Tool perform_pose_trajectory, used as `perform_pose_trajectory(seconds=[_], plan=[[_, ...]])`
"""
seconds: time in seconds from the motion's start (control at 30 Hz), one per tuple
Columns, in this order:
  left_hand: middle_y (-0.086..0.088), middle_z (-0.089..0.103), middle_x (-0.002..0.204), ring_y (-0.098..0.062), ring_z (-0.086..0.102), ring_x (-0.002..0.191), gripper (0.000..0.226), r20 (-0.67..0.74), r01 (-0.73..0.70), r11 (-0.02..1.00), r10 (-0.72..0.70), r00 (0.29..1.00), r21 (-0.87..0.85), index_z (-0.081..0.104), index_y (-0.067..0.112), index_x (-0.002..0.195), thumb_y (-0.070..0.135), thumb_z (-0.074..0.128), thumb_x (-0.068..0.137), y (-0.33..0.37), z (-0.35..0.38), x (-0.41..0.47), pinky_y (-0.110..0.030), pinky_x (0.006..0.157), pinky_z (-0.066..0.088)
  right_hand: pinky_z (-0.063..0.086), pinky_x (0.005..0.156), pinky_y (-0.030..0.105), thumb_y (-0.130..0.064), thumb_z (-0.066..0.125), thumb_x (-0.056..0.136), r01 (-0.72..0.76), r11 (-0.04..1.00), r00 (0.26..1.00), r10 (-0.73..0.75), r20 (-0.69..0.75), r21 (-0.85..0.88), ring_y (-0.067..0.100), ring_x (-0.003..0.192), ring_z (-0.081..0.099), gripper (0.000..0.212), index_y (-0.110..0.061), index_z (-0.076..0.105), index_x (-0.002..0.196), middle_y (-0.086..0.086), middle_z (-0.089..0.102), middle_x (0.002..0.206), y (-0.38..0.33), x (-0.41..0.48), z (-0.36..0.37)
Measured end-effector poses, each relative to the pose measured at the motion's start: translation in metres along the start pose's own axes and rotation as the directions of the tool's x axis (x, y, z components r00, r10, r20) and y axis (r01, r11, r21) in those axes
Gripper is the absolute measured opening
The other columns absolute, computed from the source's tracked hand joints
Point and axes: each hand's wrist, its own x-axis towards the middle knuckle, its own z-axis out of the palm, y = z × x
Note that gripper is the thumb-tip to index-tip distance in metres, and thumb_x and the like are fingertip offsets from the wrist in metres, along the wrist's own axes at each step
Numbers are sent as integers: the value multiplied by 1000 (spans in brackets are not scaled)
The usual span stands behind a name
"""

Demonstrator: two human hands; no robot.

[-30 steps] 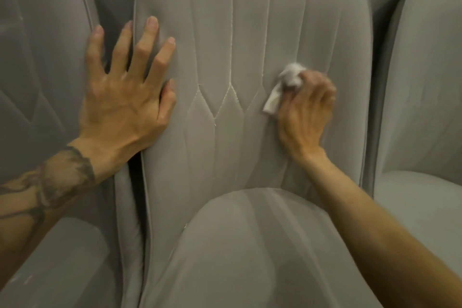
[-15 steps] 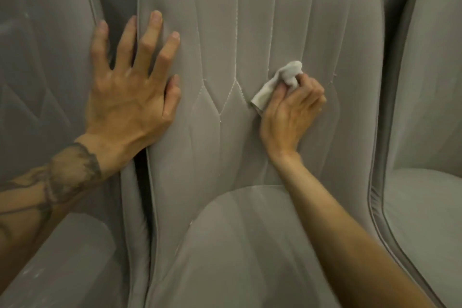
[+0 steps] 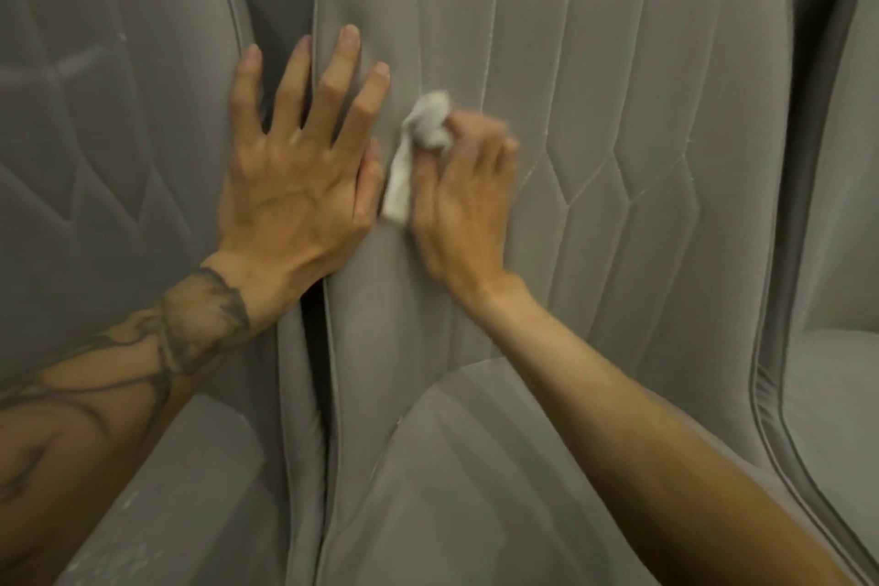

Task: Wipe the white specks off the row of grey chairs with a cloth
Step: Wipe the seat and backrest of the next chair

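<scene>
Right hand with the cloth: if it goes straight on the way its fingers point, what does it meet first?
Probably nothing: the right hand points up the middle chair's backrest, with bare fabric above the cloth. The left hand lies close beside, likely just missed.

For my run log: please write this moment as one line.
step: wiping middle chair back | right hand: grips white cloth | left hand: flat on its edge

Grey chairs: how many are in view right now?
3: the left chair, the middle chair with the cloth on its backrest, and the right chair at the frame's edge. More may lie out of view.
</scene>
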Motion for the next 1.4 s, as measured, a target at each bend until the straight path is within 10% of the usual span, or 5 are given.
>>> perform_pose_trajectory(seconds=[0.5,0.7,0.93,1.13,1.4], plan=[[-12,22,174,-40,28,157,55,31,15,999,-14,999,-28,26,16,164,31,25,111,-1,-3,0,-63,129,11,38,96,36,-28,46,103,173,985,970,-167,175,-22,25,107,52,27,-10,53,121,9,58,119,18,-46,-9],[-13,22,173,-41,28,157,55,47,18,999,-16,999,-39,25,16,164,33,22,111,-1,-4,1,-64,129,11,37,100,35,-28,43,103,-139,966,981,103,-167,-218,25,109,48,27,-9,52,120,9,55,118,72,-13,-23],[-14,22,173,-42,28,156,55,32,13,998,-11,999,-61,23,16,163,35,22,112,-2,-2,1,-65,128,11,38,95,38,-22,46,102,171,961,973,-130,190,-219,28,106,47,23,-14,43,122,10,55,119,69,-84,-29],[-14,23,172,-43,28,155,55,16,12,998,-11,1000,-67,24,16,162,36,23,112,-2,-1,1,-67,127,12,39,96,40,-32,38,104,-281,848,953,192,-233,-449,32,108,53,32,-8,53,120,13,57,119,130,-41,-73],[-12,21,173,-42,29,154,54,-6,22,996,-22,1000,-84,23,17,162,36,26,111,-4,3,-1,-66,128,11,37,94,38,-22,48,101,20,936,984,45,175,-352,33,105,52,24,-12,45,123,14,58,120,117,-93,-68]])
